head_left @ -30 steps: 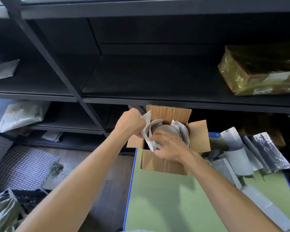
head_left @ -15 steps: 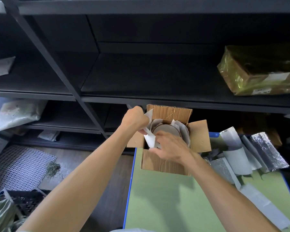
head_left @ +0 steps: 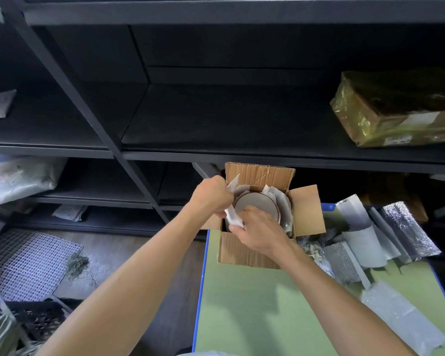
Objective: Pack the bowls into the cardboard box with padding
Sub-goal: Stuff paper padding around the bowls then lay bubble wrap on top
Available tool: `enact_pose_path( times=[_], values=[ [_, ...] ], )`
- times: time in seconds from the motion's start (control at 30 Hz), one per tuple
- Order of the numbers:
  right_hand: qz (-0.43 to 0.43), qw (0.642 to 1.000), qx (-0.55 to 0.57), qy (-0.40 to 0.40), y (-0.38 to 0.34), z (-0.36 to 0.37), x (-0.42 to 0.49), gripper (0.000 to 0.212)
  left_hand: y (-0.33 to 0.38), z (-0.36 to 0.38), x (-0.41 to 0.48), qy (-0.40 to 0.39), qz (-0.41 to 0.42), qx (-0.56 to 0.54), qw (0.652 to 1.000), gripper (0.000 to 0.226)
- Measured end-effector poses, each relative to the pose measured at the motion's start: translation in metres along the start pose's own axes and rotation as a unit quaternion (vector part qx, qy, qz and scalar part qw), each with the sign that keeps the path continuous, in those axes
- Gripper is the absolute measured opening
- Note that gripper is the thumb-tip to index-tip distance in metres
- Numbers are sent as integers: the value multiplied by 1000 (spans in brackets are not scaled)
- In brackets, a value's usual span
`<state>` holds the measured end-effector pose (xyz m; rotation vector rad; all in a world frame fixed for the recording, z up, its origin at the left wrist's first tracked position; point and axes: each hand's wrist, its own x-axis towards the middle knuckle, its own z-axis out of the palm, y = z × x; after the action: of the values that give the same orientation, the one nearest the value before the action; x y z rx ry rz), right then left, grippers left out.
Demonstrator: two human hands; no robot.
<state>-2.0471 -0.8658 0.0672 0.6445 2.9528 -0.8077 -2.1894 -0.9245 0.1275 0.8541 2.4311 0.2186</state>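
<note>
Left hand [head_left: 212, 195] fisted round white padding strip [head_left: 232, 217] at box [head_left: 244, 250] edge; right hand [head_left: 261, 231] curled, pinching its lower end beside bowl [head_left: 256, 205].

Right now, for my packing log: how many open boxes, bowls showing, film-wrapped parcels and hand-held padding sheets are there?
Open cardboard box: 1
Visible bowl: 1
Film-wrapped parcel: 1
Held padding sheet: 1
Total: 4

The near rim of the bowl [head_left: 257, 203] lies under the right hand [head_left: 261, 233]; whether that hand pinches the paper [head_left: 233, 217] cannot be told. The left hand [head_left: 212, 196] hides its own fingertips round the paper. The parcel [head_left: 385, 116] runs off the right edge, its label print too small to read
</note>
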Motion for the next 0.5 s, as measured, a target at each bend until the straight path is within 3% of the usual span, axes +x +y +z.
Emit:
enact_pose_path(
  times=[0.27,0.5],
  values=[
    [20,997,-58,42,2,-4,-14,22,-13,22,-3,124,68,-61,988,34],
    [-4,992,-75,105,-4,0,-16,20,-17,29,6,129,62,-79,987,47]
  ],
)
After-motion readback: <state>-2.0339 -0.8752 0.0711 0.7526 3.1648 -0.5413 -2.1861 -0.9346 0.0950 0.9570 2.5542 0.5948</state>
